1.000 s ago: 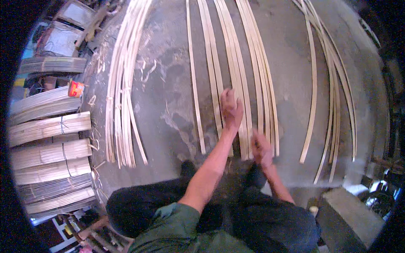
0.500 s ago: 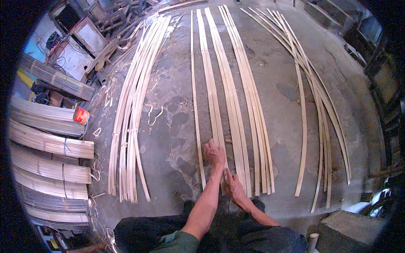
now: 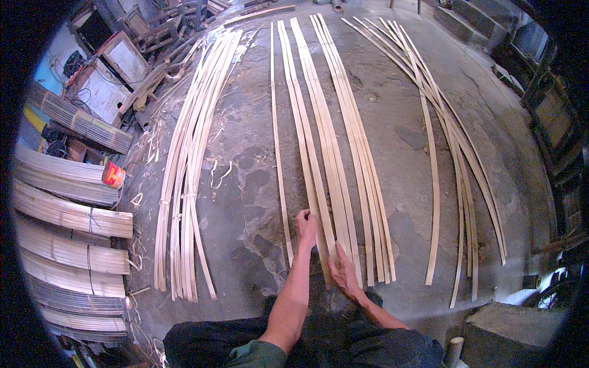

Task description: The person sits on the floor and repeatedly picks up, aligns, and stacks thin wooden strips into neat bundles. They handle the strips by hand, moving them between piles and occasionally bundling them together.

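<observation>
Long pale bamboo strips lie lengthwise on the floor in front of me. A pair of strips (image 3: pixel 304 144) runs between my two hands near its close end. My left hand (image 3: pixel 305 229) has its fingers curled at the pair's left edge. Lower down, my right hand (image 3: pixel 345 270) grips the right edge, thumb side toward the strips; some of its fingertips are hidden. Just right lies another group of strips (image 3: pixel 327 138), then a further group (image 3: pixel 359 141). A single narrow strip (image 3: pixel 277 135) lies to the left of my left hand.
A loose bundle of strips (image 3: pixel 191 165) lies at left, tied near its lower part. Crossing strips (image 3: pixel 457 132) fan out at right. Stacked bundles of slats (image 3: pixel 73 211) line the left side, with a red tin (image 3: pixel 113 175) on them. A concrete block (image 3: pixel 512 331) stands lower right.
My left hand has turned from lying over the strips to curling at their left edge, slightly lower. My right hand stays near the same place. The view has shifted slightly.
</observation>
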The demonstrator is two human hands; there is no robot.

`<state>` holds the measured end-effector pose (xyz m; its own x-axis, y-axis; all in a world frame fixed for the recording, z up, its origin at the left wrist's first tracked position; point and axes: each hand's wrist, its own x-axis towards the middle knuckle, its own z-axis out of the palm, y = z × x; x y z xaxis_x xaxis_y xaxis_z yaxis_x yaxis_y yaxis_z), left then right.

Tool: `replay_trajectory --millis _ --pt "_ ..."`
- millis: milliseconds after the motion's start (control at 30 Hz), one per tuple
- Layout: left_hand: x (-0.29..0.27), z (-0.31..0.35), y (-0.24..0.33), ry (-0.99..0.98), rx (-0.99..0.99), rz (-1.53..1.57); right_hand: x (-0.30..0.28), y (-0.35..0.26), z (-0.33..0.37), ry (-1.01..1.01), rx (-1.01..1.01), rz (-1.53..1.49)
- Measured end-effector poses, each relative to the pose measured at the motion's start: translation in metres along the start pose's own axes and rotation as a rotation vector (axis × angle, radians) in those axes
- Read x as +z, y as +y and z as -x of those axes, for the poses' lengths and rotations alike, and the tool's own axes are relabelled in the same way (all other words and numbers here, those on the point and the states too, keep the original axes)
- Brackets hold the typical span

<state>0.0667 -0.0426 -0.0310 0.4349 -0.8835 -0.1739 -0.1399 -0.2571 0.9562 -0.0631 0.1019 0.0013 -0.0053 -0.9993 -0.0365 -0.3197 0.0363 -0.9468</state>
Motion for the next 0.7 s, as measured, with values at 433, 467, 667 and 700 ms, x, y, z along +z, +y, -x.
replay_trajectory --millis 433,467,667,700 --pt "0.002 0.031 0.047 -0.014 -0.051 -0.014 -0.017 -0.032 0.008 -0.014 0.179 -0.046" --pt "0.003 0.033 0.046 -0.024 -0.061 -0.007 -0.019 -0.035 0.01 -0.02 0.202 -0.032" --pt "0.004 0.029 0.026 -0.032 -0.072 0.019 -0.018 -0.041 0.016 -0.027 0.163 0.002" --pt "0.01 0.028 0.026 -0.048 -0.057 0.033 -0.016 -0.019 0.016 -0.045 0.17 -0.043"
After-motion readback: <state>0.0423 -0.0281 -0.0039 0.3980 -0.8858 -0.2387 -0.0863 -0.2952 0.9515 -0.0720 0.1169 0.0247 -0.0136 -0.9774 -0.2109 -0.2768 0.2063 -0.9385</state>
